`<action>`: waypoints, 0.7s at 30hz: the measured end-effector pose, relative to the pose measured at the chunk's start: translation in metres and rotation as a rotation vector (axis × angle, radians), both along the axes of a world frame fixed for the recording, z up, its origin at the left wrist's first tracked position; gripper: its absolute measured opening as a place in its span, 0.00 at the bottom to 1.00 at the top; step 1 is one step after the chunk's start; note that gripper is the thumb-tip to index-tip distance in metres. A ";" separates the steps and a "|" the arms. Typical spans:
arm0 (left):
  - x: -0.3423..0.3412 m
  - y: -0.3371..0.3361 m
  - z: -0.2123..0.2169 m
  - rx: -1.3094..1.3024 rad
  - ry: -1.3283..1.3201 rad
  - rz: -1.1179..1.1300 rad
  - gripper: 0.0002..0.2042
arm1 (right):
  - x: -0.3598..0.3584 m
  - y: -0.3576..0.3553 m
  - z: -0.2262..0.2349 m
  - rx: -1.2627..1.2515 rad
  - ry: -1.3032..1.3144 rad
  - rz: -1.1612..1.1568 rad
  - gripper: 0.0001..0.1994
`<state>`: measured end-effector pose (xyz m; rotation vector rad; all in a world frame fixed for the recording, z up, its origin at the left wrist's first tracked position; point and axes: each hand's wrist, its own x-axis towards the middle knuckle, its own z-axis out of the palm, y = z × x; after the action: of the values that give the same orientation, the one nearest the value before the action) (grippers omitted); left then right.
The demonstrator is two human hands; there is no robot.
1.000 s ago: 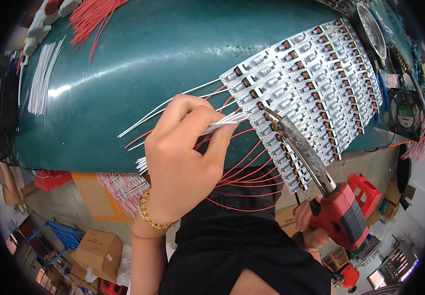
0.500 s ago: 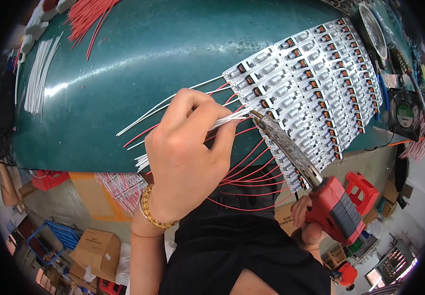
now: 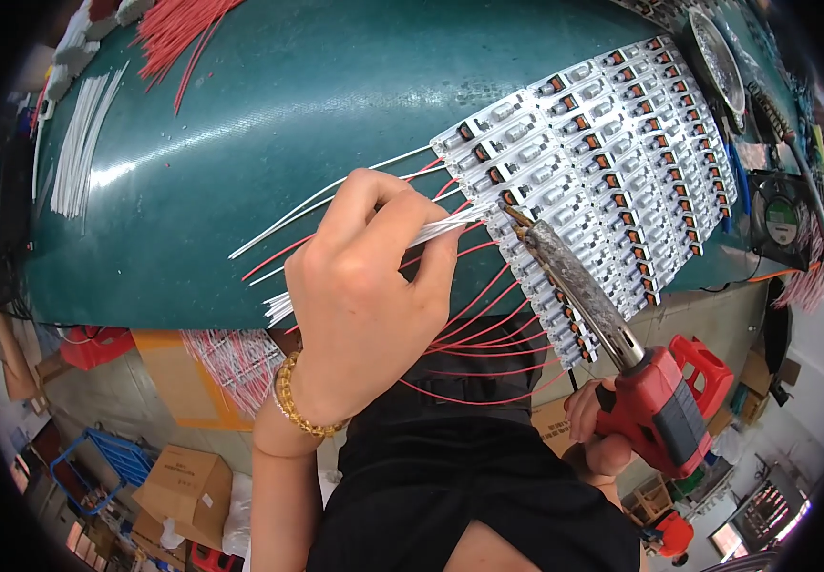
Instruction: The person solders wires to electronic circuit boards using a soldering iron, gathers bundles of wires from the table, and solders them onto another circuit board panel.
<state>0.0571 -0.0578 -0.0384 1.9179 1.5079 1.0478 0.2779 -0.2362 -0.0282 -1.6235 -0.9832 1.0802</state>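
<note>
My left hand (image 3: pixel 369 262) is closed in a pinch on several white wires (image 3: pixel 442 225), their front ends at the near-left edge of a panel of small circuit boards (image 3: pixel 584 172). The wires' loose ends come out on the hand's left side. In my right hand (image 3: pixel 595 429) is a soldering gun (image 3: pixel 655 405) with a red and black body. Its metal barrel points up and left, and its tip is over the boards, just right of the wire ends. Red wires (image 3: pixel 488 329) curve from the panel's near edge down under my left hand.
A bundle of white wires (image 3: pixel 83 153) lies at the table's left, and red wires (image 3: pixel 169 38) lie at the back. To the panel's right stand a round metal dish (image 3: pixel 715 67) and a black fan (image 3: pixel 782 224). A red stool (image 3: pixel 701 377) is beyond the table's near edge.
The soldering gun's tip has moved slightly right and up, away from the wire ends. My left hand keeps its pinch on the white wires, nearly still.
</note>
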 end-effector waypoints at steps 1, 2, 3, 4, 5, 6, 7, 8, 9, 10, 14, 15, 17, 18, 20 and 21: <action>0.001 0.001 0.000 0.003 -0.009 -0.003 0.05 | 0.000 0.006 0.003 0.055 0.176 0.081 0.23; 0.001 0.001 0.000 0.007 -0.017 -0.006 0.05 | -0.004 0.010 0.005 0.057 0.177 0.080 0.23; 0.000 0.001 0.001 0.008 -0.017 -0.008 0.05 | -0.011 0.014 0.006 0.068 0.151 0.061 0.32; -0.002 0.000 0.002 -0.046 -0.089 -0.055 0.05 | -0.014 0.014 0.005 0.077 0.124 0.041 0.44; -0.003 0.000 0.003 -0.100 -0.161 -0.102 0.05 | -0.013 0.013 0.004 0.077 0.123 0.037 0.44; -0.002 -0.001 0.002 -0.102 -0.162 -0.105 0.05 | -0.011 0.010 0.003 0.097 0.111 0.034 0.44; -0.002 -0.001 0.003 -0.103 -0.128 -0.108 0.05 | -0.010 0.009 0.002 0.116 0.101 0.034 0.44; -0.002 -0.002 0.003 -0.104 -0.094 -0.111 0.06 | -0.009 0.007 0.002 0.115 0.101 0.034 0.44; -0.002 -0.003 0.001 -0.105 -0.094 -0.111 0.06 | -0.008 0.005 0.002 0.101 0.126 0.036 0.44; -0.001 -0.004 -0.002 -0.056 -0.074 -0.107 0.06 | -0.007 0.002 0.002 0.087 0.150 0.040 0.44; -0.001 -0.005 -0.001 -0.021 -0.029 -0.097 0.06 | 0.010 -0.040 -0.013 -0.043 -0.239 -0.067 0.14; 0.001 -0.005 -0.001 -0.020 -0.032 -0.103 0.06 | 0.011 -0.045 -0.016 -0.076 -0.224 -0.110 0.10; 0.000 -0.006 0.001 -0.051 -0.043 -0.105 0.05 | 0.007 -0.039 -0.014 -0.112 -0.204 -0.143 0.06; 0.000 -0.006 -0.001 -0.052 -0.042 -0.103 0.05 | 0.006 -0.031 -0.011 -0.065 -0.218 -0.056 0.06; 0.000 -0.006 -0.007 0.039 -0.015 -0.085 0.07 | 0.013 -0.038 -0.016 -0.018 -0.234 0.030 0.07; -0.001 -0.005 -0.008 0.037 -0.018 -0.083 0.07 | 0.029 -0.060 -0.028 -0.036 -0.205 0.036 0.06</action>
<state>0.0563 -0.0629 -0.0462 1.9737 1.3952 1.0606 0.3064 -0.2964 -0.0559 -1.7781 -1.1354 0.9743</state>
